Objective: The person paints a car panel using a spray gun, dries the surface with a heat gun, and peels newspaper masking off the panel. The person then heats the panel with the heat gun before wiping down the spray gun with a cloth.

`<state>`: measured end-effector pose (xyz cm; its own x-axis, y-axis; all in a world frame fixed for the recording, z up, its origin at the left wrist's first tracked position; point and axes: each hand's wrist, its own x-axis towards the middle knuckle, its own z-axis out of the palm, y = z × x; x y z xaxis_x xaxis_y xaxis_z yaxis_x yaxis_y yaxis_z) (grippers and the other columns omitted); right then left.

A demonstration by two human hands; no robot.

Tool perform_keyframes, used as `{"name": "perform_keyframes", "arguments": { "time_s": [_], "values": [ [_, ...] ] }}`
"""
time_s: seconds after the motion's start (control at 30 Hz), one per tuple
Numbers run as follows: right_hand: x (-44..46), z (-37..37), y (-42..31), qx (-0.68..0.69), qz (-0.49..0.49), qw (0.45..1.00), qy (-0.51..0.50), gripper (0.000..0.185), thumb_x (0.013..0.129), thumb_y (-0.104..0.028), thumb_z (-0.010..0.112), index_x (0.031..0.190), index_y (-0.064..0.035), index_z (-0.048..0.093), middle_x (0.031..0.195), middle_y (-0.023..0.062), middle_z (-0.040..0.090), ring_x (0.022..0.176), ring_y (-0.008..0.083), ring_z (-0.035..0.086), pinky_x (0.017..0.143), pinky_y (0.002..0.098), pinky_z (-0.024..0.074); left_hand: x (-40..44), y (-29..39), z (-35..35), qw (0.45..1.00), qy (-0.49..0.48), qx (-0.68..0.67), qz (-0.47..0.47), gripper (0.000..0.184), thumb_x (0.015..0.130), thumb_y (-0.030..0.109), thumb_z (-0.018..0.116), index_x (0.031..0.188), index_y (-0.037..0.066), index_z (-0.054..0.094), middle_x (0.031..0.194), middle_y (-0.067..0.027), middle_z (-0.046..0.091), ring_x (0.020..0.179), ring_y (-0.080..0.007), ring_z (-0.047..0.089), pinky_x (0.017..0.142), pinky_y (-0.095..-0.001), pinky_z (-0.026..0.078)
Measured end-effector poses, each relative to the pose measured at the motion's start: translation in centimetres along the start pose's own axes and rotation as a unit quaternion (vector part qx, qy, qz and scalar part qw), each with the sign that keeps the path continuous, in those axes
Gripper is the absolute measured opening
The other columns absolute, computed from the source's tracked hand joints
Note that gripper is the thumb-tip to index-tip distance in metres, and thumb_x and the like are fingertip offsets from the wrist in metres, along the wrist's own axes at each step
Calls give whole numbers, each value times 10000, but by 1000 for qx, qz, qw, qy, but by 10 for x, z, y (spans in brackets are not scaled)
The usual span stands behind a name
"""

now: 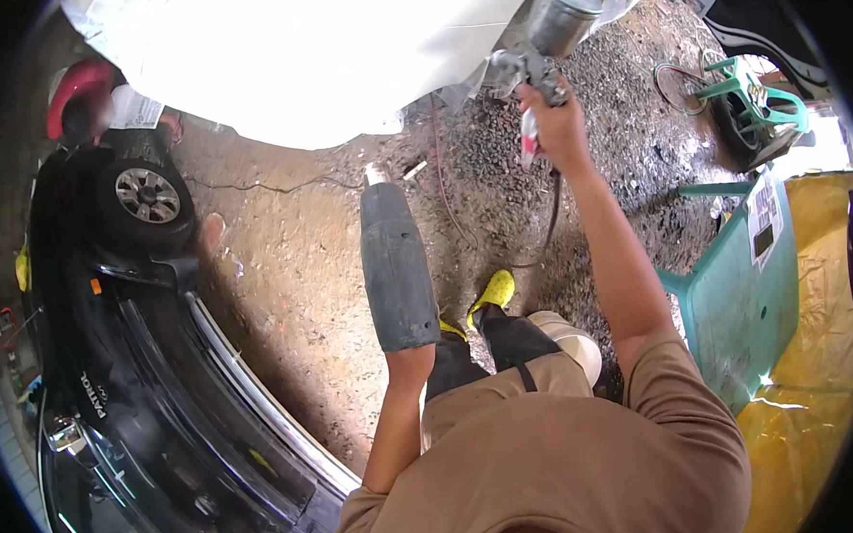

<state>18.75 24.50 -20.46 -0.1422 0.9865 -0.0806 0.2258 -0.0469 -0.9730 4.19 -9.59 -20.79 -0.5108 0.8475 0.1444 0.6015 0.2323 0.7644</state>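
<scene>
Right hand (556, 129): nearer, grasping spray gun (538, 70) beside right edge of panel (319, 65).
Left hand (413, 363): grasping heat gun (397, 268), fingers hidden.
Heat gun's axis: toward panel, ahead.

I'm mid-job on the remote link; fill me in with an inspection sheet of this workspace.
Surface: ground rough and stony, shiny as if wet towards the right.
Job's things: spray gun raised beside a white panel; dark heat gun pointing towards the panel.
Clutter: pale bucket behind the legs; paper on a green table.
Right hand: fingers closed around the spray gun.
Left hand: holds the heat gun, fingers hidden behind it.
Cables: dark hose below the spray gun, reaching the ground; heat gun cord, nothing seen.
Surroundings: black car to the left, yellow sheet to the right.
</scene>
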Motion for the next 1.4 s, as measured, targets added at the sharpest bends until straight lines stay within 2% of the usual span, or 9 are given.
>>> {"name": "perform_keyframes", "arguments": {
  "time_s": [0.3, 0.37, 0.63, 0.9, 0.93, 1.03, 1.1, 1.27, 1.4],
  "values": [
    [61, -73, 33, -146, -8, 979, 139, 439, 858, -461, 681, 992, -44, 652, 860, 109, 707, 852, 289, 669, 797, 383, 484, 18, 38, -8, 983, 5, 109, 146, 191, 871, 97, 693, 1024, -11, 656, 988, -160, 664, 923, -336, 613, 869, -427, 464],
    [48, -68, 15, -154, -10, 978, 142, 414, 858, -450, 681, 960, -49, 655, 856, 109, 707, 851, 290, 671, 797, 383, 486, 9, 35, -20, 991, -21, 96, 92, 227, 869, 102, 699, 1059, -12, 650, 1036, -169, 659, 974, -342, 606, 899, -425, 455],
    [-75, 27, -82, 22, 57, 996, -67, 385, 906, -363, 689, 1189, -123, 587, 774, 108, 690, 542, 183, 620, 504, 341, 474, -26, 3, -77, 998, -45, 50, -4, 447, 863, 141, 718, 1250, -17, 561, 1236, -201, 595, 1141, -339, 561, 998, -414, 421],
    [-169, 92, -125, -89, -184, 963, -174, 438, 873, -384, 708, 1239, -164, 609, 607, 131, 616, 565, 297, 645, 559, 390, 475, -45, -25, -99, 994, -60, -35, -88, 614, 866, 147, 690, 1400, -15, 435, 1388, -196, 497, 1240, -285, 509, 1037, -366, 397],
    [-172, 86, -129, -122, -152, 960, -201, 473, 862, -307, 743, 1276, -133, 596, 904, 163, 689, 755, 244, 677, 727, 363, 515, -45, -30, -97, 994, -60, -32, -84, 584, 863, 147, 696, 1370, -18, 459, 1325, -177, 532, 1176, -271, 533, 994, -365, 420],
    [-173, 55, -141, -120, -27, 962, -244, 498, 860, -304, 746, 1302, -143, 583, 941, 166, 692, 856, 240, 688, 780, 334, 508, -44, -46, -88, 992, -79, -32, -92, 504, 854, 143, 714, 1288, -19, 515, 1154, -128, 603, 1002, -241, 578, 872, -365, 473],
    [-163, 39, -97, -43, -113, 978, -168, 516, 881, -362, 716, 1356, -230, 562, 670, 66, 638, 531, 147, 577, 548, 335, 457, -38, -46, -78, 994, -77, -55, -52, 457, 844, 135, 728, 1235, -11, 541, 1046, -94, 622, 881, -209, 585, 775, -354, 492],
    [-130, -53, -75, -16, 45, 995, -85, 526, 870, -326, 746, 1353, -211, 572, 780, -22, 663, 611, 61, 524, 569, 290, 447, -14, -9, -43, 923, -233, -260, -162, 728, 760, 90, 789, 1375, -4, 411, 1296, -117, 518, 1188, -221, 506, 1009, -351, 401],
    [-73, -126, -27, 107, 75, 991, 17, 519, 864, -284, 769, 1291, -46, 596, 808, -36, 649, 705, 52, 511, 662, 256, 445, 27, 65, 13, 872, -330, -328, -150, 872, 763, 44, 788, 1458, 55, 262, 1360, -123, 463, 1234, -220, 495, 1031, -366, 419]
  ]
}}
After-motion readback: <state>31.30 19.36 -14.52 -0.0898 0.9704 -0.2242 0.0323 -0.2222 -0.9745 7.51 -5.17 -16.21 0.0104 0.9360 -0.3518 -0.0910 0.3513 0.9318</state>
